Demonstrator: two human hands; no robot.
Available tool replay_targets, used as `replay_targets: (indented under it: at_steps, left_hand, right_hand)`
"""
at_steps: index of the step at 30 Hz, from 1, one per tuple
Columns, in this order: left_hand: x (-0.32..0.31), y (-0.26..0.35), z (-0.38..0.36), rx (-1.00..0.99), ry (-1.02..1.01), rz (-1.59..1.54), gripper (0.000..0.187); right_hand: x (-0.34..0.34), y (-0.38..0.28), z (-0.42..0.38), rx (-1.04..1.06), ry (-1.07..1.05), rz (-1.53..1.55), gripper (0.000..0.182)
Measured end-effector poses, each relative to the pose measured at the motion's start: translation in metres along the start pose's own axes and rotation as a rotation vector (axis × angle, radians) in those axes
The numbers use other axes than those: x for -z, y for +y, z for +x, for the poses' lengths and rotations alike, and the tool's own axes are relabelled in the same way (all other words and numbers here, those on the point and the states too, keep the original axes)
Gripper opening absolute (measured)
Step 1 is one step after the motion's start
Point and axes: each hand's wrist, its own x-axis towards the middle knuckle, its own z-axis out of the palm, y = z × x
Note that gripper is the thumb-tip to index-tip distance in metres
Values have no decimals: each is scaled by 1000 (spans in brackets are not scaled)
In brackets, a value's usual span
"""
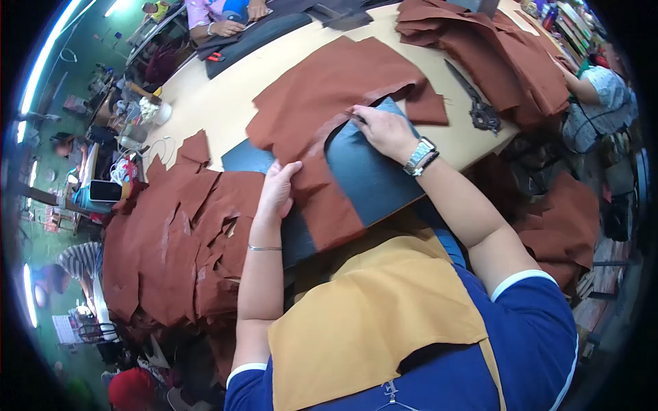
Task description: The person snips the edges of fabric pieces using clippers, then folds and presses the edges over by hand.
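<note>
A large reddish-brown leather piece [322, 96] with an irregular outline lies before me, partly over a dark blue-black board [373, 181]. My left hand [277, 188] grips its near left edge, thumb on top and fingers hidden underneath. My right hand [385, 130] pinches the curved inner edge of the same piece between thumb and fingertips, above the board. One narrow strip of the leather hangs toward my apron. Large black-handled scissors [476, 103] lie on the table to the right, apart from both hands.
Torn brown leather pieces [185, 240] are heaped at the left, and more leather [493, 61] is stacked at the far right of the pale table [199, 103]. Across the table a co-worker's hand [227, 28] rests near dark material and a red-handled tool [215, 57]. Another person [596, 96] sits at right.
</note>
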Motion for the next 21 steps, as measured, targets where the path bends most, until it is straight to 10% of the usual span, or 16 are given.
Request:
replay_targets:
  at_steps: [6,10,21]
  left_hand:
    - [6,-1,-4,-87,-48,-148,43]
    - [2,-1,-4,-125,7,-144,47]
    - [-4,1,-8,-139,-17,-166,48]
  right_hand:
    - [-4,-26,-7,-384,-257,1021,45]
    - [2,-53,-19,-803,-560,1287,40]
    - [-16,-36,3,-971,-733,1608,34]
